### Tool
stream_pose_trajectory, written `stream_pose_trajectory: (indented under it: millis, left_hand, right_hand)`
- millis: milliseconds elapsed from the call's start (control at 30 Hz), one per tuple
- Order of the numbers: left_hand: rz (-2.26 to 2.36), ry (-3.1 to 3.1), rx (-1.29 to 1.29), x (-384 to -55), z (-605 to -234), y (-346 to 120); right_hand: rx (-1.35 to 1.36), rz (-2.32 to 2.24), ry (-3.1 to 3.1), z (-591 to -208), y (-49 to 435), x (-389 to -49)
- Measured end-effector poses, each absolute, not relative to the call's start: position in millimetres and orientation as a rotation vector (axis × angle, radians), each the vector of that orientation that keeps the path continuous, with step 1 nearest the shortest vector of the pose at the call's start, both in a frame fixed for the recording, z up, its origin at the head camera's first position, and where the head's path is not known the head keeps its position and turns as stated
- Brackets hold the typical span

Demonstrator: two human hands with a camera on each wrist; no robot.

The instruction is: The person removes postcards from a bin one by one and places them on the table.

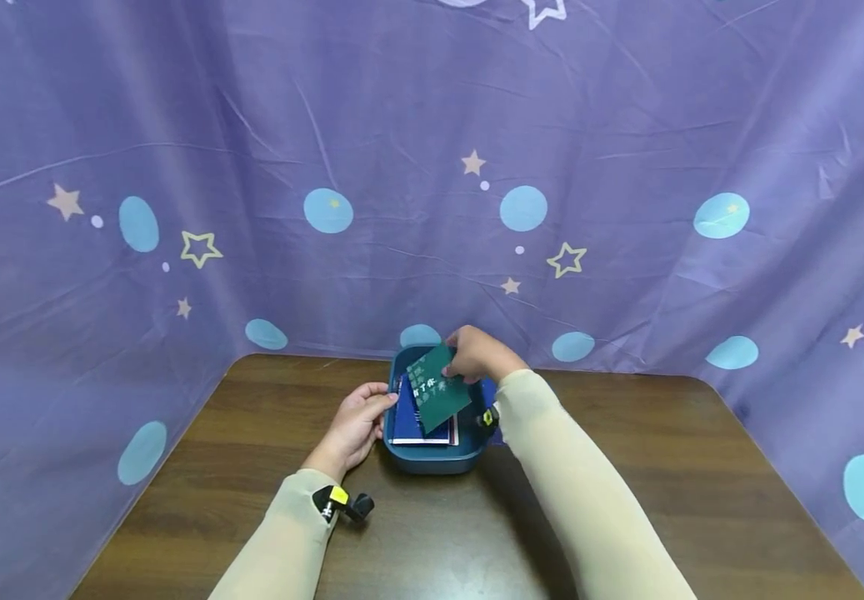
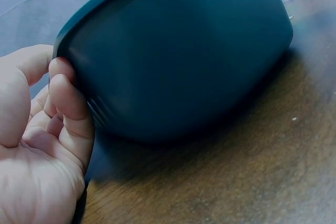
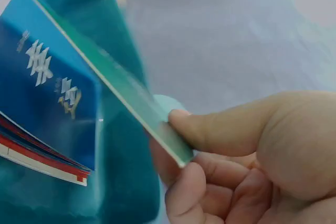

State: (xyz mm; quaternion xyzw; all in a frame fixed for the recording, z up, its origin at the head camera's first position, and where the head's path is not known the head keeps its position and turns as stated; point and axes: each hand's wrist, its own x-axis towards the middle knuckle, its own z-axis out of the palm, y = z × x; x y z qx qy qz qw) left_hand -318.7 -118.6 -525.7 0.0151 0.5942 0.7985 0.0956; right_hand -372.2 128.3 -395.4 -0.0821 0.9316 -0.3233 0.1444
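A dark teal plastic bin (image 1: 435, 463) stands near the back of the table. My left hand (image 1: 354, 423) grips its left rim, thumb at the edge and fingers curled against the outer wall (image 2: 173, 61). Over the bin, my right hand (image 1: 482, 353) pinches a thin green booklet (image 1: 441, 403) with pale lettering by one edge, between thumb and fingers. The booklet slants above a small stack inside the bin. On top of that stack lies a blue booklet (image 3: 47, 77) with white characters; red and white edges (image 3: 47, 163) of others show beneath it.
Something blue (image 1: 497, 435) shows just right of the bin, partly hidden by the right sleeve (image 1: 589, 475). The brown wooden table (image 1: 417, 542) ends at a purple curtain (image 1: 432, 167) with stars and dots, close behind the bin. Each wrist carries a small black camera (image 1: 357, 507).
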Motion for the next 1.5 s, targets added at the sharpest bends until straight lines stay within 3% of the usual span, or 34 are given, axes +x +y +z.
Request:
stream_pose_trajectory:
  millis: [367,800,1500]
  left_hand:
    - [2.388,1.754,0.038,-324.3,-528.4,-120.2]
    - [2.367,1.755,0.044,-321.3,-528.7,-119.1]
    - [2.377,1.761,0.034,-322.2,-530.7,-119.1]
  right_hand:
    - [-0.165,-1.656,2.455,-410.1,219.3,-360.8]
    - [-0.023,-1.549,2.437,-454.3,308.0,-348.9]
    - [-0.073,-1.25,2.504,-488.7,306.7,-352.4]
